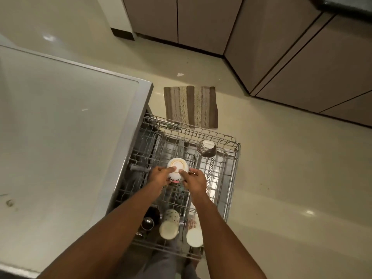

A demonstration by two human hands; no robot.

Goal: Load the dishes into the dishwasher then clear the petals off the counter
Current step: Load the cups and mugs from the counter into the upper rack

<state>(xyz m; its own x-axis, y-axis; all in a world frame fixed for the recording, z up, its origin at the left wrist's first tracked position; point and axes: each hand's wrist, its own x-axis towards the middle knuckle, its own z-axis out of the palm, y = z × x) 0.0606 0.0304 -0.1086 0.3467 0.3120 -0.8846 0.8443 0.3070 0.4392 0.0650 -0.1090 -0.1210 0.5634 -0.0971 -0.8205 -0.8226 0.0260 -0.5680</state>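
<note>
Both hands are on one upside-down white bowl (177,170) over the middle of the pulled-out dishwasher rack (231,178). The left hand (159,177) grips its left side with the thumb lying across the base, and the right hand (194,181) grips the right side, thumb also up on the base. The bowl's foot ring has an orange circle on it and there's a dark pattern along the rim near the palms. Can't tell if the bowl is touching the wire prongs or just held above them.

At the rack's near edge sit two upturned pale mugs side by side, a spotted one (169,225) and a plainer one (194,234), with a dark shiny cup (148,222) just left of them. At the far right corner of the rack a patterned bowl (207,148) leans tilted.

The pale worktop (60,127) runs along the rack's left side. On the floor just beyond the rack's far edge lies a striped brown mat (191,106), with brown cabinets (302,47) further back.
</note>
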